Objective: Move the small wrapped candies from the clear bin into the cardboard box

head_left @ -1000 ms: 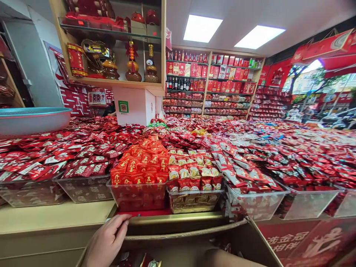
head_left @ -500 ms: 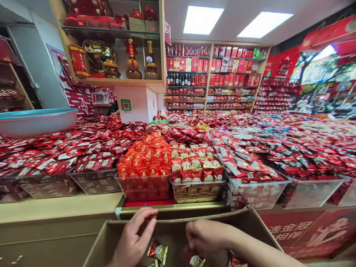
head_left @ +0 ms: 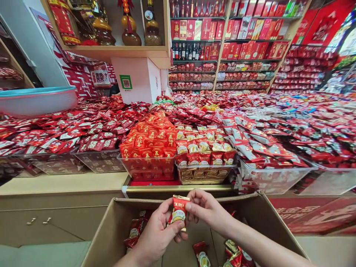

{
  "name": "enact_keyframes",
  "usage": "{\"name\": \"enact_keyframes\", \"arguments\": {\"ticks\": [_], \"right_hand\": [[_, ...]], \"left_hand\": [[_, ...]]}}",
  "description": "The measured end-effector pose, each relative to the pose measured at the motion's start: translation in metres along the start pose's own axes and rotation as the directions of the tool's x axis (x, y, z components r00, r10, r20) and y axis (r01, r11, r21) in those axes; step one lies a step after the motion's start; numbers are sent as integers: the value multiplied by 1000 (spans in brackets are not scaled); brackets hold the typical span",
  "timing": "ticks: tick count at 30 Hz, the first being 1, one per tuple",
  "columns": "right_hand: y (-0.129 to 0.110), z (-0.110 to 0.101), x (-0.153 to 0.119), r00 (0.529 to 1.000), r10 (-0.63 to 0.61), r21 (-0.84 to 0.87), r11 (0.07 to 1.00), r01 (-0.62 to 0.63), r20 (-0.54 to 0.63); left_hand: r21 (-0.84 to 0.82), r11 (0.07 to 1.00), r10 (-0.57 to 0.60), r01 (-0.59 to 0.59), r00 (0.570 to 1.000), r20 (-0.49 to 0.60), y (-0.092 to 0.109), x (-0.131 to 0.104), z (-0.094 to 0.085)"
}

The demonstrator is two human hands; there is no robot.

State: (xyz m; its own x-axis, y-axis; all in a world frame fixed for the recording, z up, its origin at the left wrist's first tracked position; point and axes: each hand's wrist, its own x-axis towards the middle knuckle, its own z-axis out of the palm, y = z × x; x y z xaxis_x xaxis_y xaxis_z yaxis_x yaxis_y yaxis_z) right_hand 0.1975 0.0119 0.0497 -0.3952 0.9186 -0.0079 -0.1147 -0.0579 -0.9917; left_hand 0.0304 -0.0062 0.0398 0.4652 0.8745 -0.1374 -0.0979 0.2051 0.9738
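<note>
Both my hands hold one small red candy packet (head_left: 178,210) upright above an open cardboard box (head_left: 111,226). My left hand (head_left: 157,233) grips the packet's lower part from the left. My right hand (head_left: 205,209) pinches its top right edge. A few more red and gold packets (head_left: 201,252) lie loose on the box's bottom. Just beyond the box, a clear bin (head_left: 204,173) holds rows of the same kind of packet, next to a bin of orange-red packets (head_left: 147,148).
A long counter holds several clear bins heaped with red wrapped sweets (head_left: 83,129). A grey and blue basin (head_left: 36,100) sits at the left. Shelves with bottles and red gift boxes (head_left: 222,40) line the back wall. A wooden cabinet (head_left: 50,218) stands under the counter.
My hands rose out of the box with one red packet, now held between both. The view tilted down and closer to the box.
</note>
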Motion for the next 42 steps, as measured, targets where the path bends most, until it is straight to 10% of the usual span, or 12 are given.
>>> {"name": "enact_keyframes", "arguments": {"ticks": [4, 17, 24, 30, 33, 36, 42], "right_hand": [[1, 3, -2, 993, 44, 47, 998, -50, 113], [9, 3, -4, 995, -57, -198, 979, 39, -86], [11, 20, -11, 997, -13, -3, 1000, 14, 75], [-78, -11, 3, 964, -262, -311, 921, 234, -50], [-136, -52, 41, 895, -432, -440, 829, 346, -109], [-171, -94, 93, 847, -459, -663, 726, 184, -267], [-171, -126, 170, 873, -278, -706, 701, -100, -400]], "left_hand": [[21, 1000, 2, -3, 999, 54, -1, 0, -3], [291, 954, 38, -78, 989, 141, 7, -11, -22], [482, 820, 294, -308, 950, 107, 3, -12, -21], [920, 275, 595, -279, 801, 66, 36, 13, -81], [963, 214, 626, -165, 780, -5, 36, 31, -110], [982, 162, 586, -98, 810, -16, 26, 40, -122], [990, 124, 570, -66, 821, -17, 15, 38, -125]]}}
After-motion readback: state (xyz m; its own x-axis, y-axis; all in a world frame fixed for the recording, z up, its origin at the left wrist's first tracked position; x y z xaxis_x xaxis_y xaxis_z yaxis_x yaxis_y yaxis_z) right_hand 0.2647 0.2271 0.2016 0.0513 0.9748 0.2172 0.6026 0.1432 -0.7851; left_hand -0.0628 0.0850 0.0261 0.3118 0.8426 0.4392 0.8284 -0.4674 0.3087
